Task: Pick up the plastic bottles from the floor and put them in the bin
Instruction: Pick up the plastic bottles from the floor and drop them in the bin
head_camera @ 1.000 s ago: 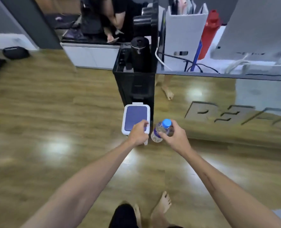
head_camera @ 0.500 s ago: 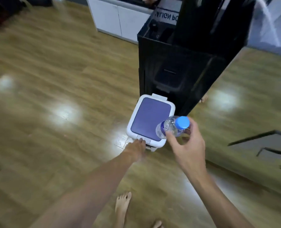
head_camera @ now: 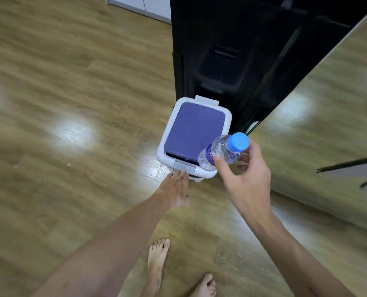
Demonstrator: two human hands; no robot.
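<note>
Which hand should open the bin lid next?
Left. The left hand is free, fingers straight, at the bin's front button. The right hand grips the bottle above the lid.

Bright glare patches on floor (head_camera: 75, 129); blurred edges.

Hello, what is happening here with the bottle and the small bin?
A person stands barefoot on a wooden floor and holds a clear plastic bottle with a blue cap in the right hand, above the front corner of a small white bin. The left hand reaches with straight fingers to the bin's front edge. The purple lid looks slightly lifted at the front; the bottle is not in yet.
</note>
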